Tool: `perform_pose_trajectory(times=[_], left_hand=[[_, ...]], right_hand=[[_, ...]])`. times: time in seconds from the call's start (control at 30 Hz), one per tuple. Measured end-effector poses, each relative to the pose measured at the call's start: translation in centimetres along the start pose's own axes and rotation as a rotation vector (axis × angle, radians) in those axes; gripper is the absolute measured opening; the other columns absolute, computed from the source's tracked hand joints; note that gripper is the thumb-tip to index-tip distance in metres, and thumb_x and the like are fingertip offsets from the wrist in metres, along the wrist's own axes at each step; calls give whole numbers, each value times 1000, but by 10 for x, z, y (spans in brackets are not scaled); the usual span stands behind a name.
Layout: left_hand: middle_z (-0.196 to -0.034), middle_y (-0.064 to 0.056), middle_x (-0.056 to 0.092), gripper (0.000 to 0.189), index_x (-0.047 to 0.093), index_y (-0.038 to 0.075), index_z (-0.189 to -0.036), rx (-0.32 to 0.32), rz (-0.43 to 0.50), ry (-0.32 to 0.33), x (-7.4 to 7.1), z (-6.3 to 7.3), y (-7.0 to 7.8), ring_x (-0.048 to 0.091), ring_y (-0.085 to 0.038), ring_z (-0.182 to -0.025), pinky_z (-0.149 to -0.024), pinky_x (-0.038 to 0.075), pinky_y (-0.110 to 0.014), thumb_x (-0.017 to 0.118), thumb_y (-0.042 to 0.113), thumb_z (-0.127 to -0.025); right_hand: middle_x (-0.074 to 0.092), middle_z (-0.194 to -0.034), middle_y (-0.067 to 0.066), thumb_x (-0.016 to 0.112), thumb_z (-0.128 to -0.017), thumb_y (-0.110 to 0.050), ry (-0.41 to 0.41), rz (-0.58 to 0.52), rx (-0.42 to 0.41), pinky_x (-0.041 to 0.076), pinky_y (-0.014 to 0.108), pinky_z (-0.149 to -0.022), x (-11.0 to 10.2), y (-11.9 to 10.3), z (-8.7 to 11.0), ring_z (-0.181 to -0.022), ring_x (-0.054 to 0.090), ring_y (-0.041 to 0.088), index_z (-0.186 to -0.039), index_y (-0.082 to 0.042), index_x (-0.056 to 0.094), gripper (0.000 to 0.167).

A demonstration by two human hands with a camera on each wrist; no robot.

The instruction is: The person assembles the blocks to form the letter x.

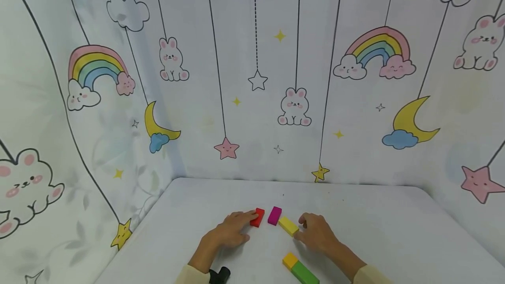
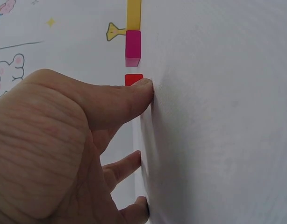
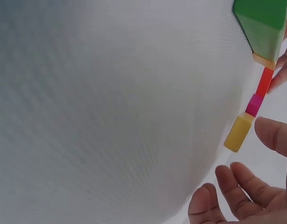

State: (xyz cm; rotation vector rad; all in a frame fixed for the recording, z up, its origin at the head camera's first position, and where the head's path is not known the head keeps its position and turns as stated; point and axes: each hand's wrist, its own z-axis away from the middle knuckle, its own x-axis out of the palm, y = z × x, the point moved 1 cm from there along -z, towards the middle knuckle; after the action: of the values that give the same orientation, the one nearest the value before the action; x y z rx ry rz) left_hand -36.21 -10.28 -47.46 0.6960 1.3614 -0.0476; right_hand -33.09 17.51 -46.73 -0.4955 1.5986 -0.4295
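Observation:
In the head view, my left hand reaches to a small red block and its fingers touch the block's left side. The left wrist view shows the thumb in front of the red block, hiding most of it. A magenta block lies just right of the red one. Beside that sits a yellow block, set at a slant. My right hand is at the yellow block's right end, fingers loosely bent and spread. The right wrist view shows a gap between those fingers and the yellow block.
Nearer me, a yellow-orange block lies end to end with a longer green block. A black cylindrical object shows by the left wrist. The white tabletop ends at a patterned cloth backdrop.

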Motion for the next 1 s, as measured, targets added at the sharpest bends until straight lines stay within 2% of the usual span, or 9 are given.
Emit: perform_pose_trajectory(times=[0.4, 0.63, 1.0], left_hand=[[-155, 2, 47, 64, 50, 29, -150, -6, 9, 3, 1, 0, -1, 38, -32, -143, -105, 42, -68, 73, 21, -92], [-155, 3, 47, 64, 49, 30, -151, -8, 3, 6, 2, -1, -2, 38, -31, -143, -106, 41, -67, 73, 22, -92], [-154, 2, 48, 64, 50, 30, -150, -22, 6, 7, 1, 0, -1, 38, -31, -142, -104, 43, -67, 74, 22, -91]], right_hand=[[58, -83, 1, 88, -78, -24, -7, -29, -47, 52, 31, -67, 6, -4, -2, -76, 52, 17, -102, -3, 68, 38], [57, -83, 2, 88, -78, -24, -36, -51, -8, 52, 30, -65, 8, -4, -4, -76, 52, 18, -99, -4, 65, 37], [57, -82, 1, 89, -77, -32, -69, 3, 43, 51, 30, -66, 8, -5, -5, -75, 52, 17, -100, -6, 65, 42]])
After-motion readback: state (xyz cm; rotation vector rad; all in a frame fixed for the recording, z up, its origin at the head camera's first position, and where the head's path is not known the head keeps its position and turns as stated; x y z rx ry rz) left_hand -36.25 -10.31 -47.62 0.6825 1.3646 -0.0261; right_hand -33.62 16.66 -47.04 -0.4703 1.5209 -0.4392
